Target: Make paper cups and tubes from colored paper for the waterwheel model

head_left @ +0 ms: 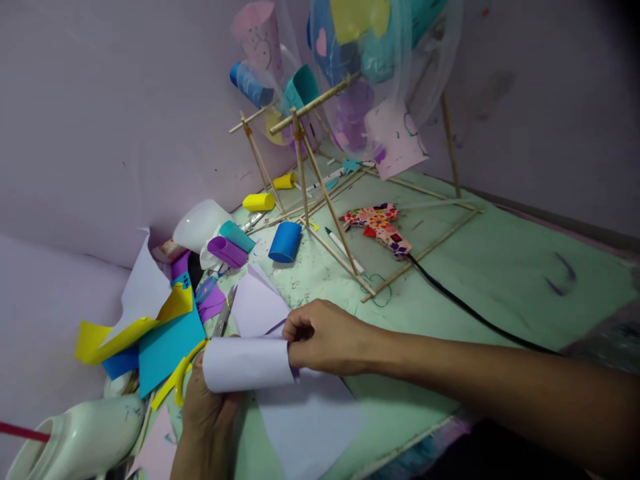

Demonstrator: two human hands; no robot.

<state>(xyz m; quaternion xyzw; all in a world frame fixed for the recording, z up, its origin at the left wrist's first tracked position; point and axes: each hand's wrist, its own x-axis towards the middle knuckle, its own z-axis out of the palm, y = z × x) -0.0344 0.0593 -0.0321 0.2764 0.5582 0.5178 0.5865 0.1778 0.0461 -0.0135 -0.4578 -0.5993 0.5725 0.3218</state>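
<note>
My two hands hold a pale lavender paper roll [245, 363] low in the head view, above a flat lavender sheet [310, 420]. My left hand [205, 413] cups the roll from below at its left end, fingers curled. My right hand [330, 340] is closed over the roll's right end, pinching the paper edge. Scissors [225, 313] with yellow handles lie just behind the roll, partly under paper.
A bamboo-stick frame [325, 193] stands behind, hung with paper cones and tubes. A patterned glue gun [380, 227] with a black cord [475, 313] lies on the green mat [500, 267]. Blue tube [285, 241], purple, teal and yellow tubes, coloured paper scraps [160, 333] and a white jug [85, 440] crowd the left.
</note>
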